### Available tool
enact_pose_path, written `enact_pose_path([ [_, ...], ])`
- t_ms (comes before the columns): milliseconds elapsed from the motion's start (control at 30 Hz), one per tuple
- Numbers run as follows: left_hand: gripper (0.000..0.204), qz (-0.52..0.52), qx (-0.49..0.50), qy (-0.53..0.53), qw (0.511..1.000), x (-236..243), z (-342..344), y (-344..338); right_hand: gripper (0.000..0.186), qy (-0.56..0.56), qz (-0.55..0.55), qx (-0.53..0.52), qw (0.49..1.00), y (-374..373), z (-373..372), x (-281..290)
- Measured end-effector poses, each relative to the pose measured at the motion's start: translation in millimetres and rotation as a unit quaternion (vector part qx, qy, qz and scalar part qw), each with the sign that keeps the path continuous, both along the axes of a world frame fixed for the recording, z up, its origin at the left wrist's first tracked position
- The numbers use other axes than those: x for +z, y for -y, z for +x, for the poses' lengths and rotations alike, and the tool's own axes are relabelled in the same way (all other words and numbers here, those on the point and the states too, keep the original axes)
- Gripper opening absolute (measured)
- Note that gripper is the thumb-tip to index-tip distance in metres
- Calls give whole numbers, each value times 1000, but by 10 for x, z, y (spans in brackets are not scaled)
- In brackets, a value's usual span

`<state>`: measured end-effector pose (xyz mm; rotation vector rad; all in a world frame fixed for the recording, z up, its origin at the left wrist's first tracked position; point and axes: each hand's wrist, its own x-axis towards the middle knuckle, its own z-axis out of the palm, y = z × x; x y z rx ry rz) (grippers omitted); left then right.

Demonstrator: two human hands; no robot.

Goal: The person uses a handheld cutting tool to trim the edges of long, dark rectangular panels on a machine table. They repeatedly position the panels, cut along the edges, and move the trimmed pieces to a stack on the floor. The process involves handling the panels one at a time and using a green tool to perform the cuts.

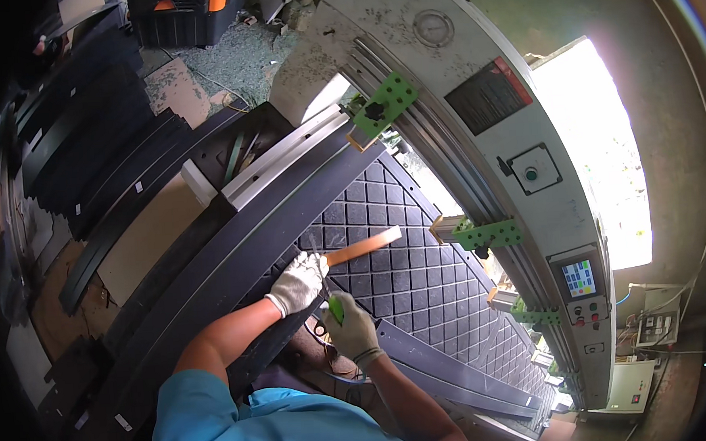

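Note:
My left hand (299, 284), in a white knit glove, is closed on one end of a flat orange-brown strip (361, 247). The strip's pale far end points right, above a black panel (446, 296) with a diamond grid of grooves. Just below and to the right, my right hand (352, 331), also gloved, grips a tool with a bright green handle (336, 309). A thin grey shaft seems to run up from this handle past the left hand's fingertips. Its exact kind cannot be made out, nor whether it touches the strip.
A long grey machine (476, 124) with green perforated brackets (487, 234) and a lit touch screen (579, 278) slants along the right. Dark curved panels (106, 147) are stacked at left. A black tray (244, 150) holds tools. At the back stands a black-and-orange crate (187, 16).

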<state>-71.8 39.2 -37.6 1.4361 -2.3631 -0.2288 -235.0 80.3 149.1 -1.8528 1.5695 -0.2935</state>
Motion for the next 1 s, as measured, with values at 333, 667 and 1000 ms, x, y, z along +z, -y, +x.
enact_pose_path([
  [333, 48, 38, -133, -59, 989, -77, 108, -486, 36, -48, -109, -57, 991, 1261, 420, -286],
  [667, 45, 13, -85, -113, 990, -30, 277, -755, 36, 1, -39, -42, 998, 1102, 543, -450],
  [1000, 60, 37, 92, -116, 988, 73, 461, -1447, 34, -3, -166, -85, 982, 847, 212, -632],
])
